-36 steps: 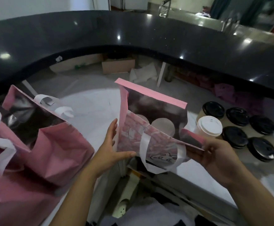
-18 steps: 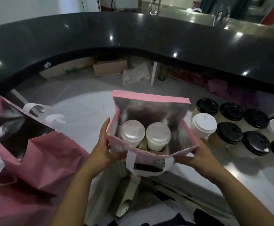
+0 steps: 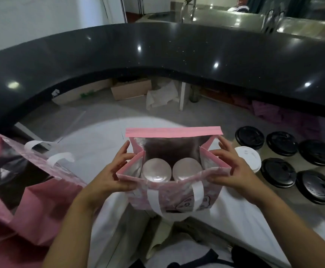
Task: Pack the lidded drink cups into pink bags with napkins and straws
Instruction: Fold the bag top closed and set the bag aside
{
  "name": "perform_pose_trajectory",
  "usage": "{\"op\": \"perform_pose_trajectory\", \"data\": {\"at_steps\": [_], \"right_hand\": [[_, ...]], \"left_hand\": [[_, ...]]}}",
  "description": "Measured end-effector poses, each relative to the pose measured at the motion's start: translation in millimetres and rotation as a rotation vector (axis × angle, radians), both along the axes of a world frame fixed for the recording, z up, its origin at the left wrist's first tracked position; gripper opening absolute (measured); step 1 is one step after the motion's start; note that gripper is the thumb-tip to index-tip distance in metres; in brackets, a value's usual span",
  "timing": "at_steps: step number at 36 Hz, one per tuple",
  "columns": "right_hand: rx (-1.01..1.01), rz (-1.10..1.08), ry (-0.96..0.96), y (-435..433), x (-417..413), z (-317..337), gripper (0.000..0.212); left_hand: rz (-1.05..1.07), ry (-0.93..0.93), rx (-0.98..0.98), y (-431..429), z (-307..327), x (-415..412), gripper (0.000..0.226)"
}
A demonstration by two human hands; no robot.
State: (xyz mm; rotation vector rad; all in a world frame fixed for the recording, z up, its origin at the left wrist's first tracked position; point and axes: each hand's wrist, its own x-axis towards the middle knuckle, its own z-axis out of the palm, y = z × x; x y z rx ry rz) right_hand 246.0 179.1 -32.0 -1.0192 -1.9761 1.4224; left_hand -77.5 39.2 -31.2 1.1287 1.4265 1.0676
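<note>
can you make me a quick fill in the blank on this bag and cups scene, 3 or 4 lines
1. The open pink bag holds ____ white-lidded cups.
2. The left hand and right hand grip the bag's ____ edges.
3. Most loose cups right of the bag have ____ lids.
4. The second pink bag lies to the person's ____.

Missing words: two; side; black; left

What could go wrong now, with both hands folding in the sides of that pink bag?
The pink bag stands at the counter's near edge, so a tug by the left hand or right hand might tip it off. The two white-lidded cups inside could tilt and leak. The white-lidded cup behind the right hand could get knocked.
</note>
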Motion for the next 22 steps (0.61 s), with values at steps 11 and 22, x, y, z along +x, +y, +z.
{"op": "perform_pose_trajectory", "data": {"at_steps": [11, 22], "right_hand": [[-0.026, 0.198, 0.112, 42, -6, 13, 0.039], [-0.160, -0.009, 0.338, 49, -13, 0, 0.029]], "left_hand": [[-0.021, -0.054, -0.003, 33, 4, -13, 0.077], [0.052, -0.024, -0.001, 50, 10, -6, 0.043]]}}
